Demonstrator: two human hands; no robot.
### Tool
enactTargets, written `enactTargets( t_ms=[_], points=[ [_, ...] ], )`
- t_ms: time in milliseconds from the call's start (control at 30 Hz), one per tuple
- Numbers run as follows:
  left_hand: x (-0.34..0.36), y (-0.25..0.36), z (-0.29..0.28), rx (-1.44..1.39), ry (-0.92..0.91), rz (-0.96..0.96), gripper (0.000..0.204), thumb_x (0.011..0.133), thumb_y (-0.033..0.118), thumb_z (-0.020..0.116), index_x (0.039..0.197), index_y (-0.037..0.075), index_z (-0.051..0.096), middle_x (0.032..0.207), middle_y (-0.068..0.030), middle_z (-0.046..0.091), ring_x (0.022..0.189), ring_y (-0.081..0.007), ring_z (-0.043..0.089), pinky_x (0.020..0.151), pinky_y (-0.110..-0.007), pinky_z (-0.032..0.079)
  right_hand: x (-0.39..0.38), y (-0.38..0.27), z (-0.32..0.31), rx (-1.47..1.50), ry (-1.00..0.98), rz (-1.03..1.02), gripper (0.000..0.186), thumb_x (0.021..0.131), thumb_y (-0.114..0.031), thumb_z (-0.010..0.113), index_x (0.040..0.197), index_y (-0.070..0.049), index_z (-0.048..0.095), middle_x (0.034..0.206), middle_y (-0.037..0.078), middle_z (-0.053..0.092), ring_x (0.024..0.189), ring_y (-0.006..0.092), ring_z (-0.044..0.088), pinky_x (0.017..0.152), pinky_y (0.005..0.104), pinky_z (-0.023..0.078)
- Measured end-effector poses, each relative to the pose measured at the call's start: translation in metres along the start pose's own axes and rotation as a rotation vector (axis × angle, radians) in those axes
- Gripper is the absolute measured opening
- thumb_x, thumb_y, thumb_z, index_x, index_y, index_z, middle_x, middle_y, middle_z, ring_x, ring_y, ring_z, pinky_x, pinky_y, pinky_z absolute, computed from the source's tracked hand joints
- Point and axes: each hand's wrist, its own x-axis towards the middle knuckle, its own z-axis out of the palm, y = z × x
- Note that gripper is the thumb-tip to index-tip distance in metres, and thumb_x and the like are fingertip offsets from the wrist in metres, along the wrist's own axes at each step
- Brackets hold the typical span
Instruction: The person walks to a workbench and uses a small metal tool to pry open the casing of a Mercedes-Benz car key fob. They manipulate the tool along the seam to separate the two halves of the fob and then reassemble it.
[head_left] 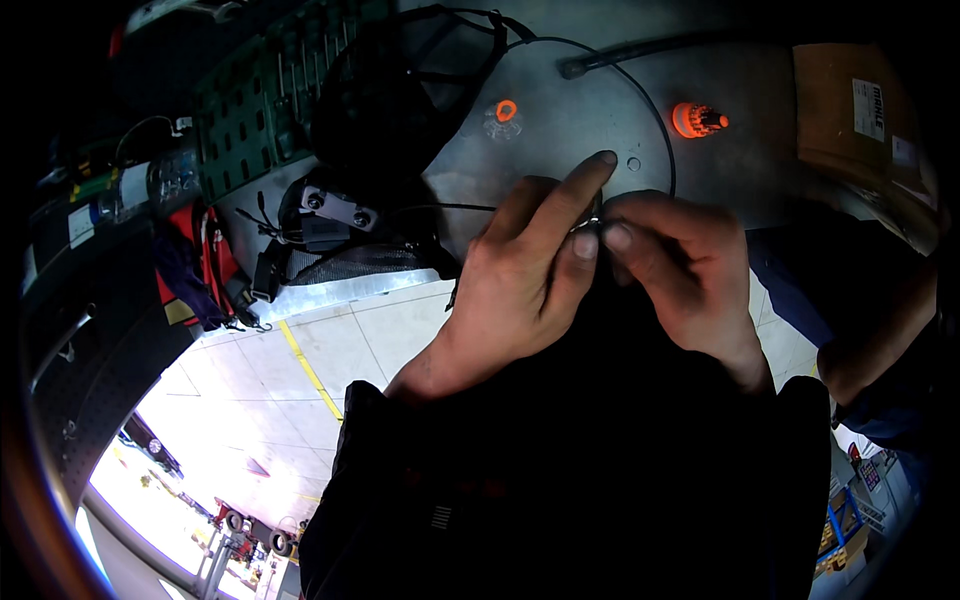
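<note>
A small shiny part (594,226) is pinched between the fingers of the left hand (525,275) and the right hand (672,262), over the grey desk (590,120). A thin black wire (655,110) is looped just above it.

Grey metal table (590,130); orange cap (697,119); black cable (655,110); yellow floor line (308,368); brown box (850,110).

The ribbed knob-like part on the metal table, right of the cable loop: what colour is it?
Bright orange; the ribbed knob shows best in the head view, beyond the right hand.
</note>
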Motion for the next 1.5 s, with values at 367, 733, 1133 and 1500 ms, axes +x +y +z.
enactTargets(
  t_ms=[367, 733, 1133, 1500],
  points=[
    [0.007, -0.029, -0.018, -1.363, 0.122, -0.336, 0.063, 0.097, 0.052, 0.04, 0.138, 0.005, 0.036, 0.127, -0.0178, 0.048, 0.127, -0.0384, 0.043, 0.104, -0.051, 0.037, 0.018, 0.032, -0.013, -0.192, 0.212, 0.016, 0.012, 0.092, -0.012, 0.06, 0.095, -0.001, 0.063, 0.067, 0.006, 0.067, 0.054, 0.0112, 0.06, 0.051, 0.0226, 0.044],
    [0.008, -0.029, 0.001, -1.497, 0.274, -0.642, 0.049, 0.096, 0.039, 0.052, 0.131, 0.006, 0.041, 0.121, -0.0131, 0.052, 0.13, -0.0355, 0.043, 0.106, -0.047, 0.042, 0.012, 0.045, 0.002, -0.31, 0.15, -0.283, 0.029, 0.077, 0.002, 0.057, 0.104, -0.004, 0.065, 0.073, 0.011, 0.062, 0.061, 0.0222, 0.062, 0.058, 0.03, 0.05],
    [-0.007, 0.0, 0.018, -1.13, 0.306, -0.516, 0.04, 0.098, 0.018, 0.051, 0.132, -0.001, 0.041, 0.117, -0.0137, 0.059, 0.108, -0.0213, 0.059, 0.094, -0.034, 0.048, 0.009, 0.05, -0.014, 0.14, 0.253, 0.004, 0.023, 0.091, -0.021, 0.064, 0.094, 0.001, 0.067, 0.075, 0.004, 0.063, 0.066, 0.0112, 0.057, 0.059, 0.0242, 0.045],
    [-0.012, -0.018, 0.019, -1.326, 0.09, 0.048, 0.058, 0.09, 0.035, 0.062, 0.138, 0.018, 0.034, 0.131, -0.0212, 0.05, 0.119, -0.0347, 0.054, 0.094, -0.051, 0.048, -0.013, 0.033, 0.008, 0.574, -0.297, 0.13, 0.021, 0.097, -0.016, 0.055, 0.094, 0.003, 0.065, 0.082, 0.007, 0.067, 0.068, 0.0097, 0.059, 0.064, 0.0235, 0.048]
  ],
)
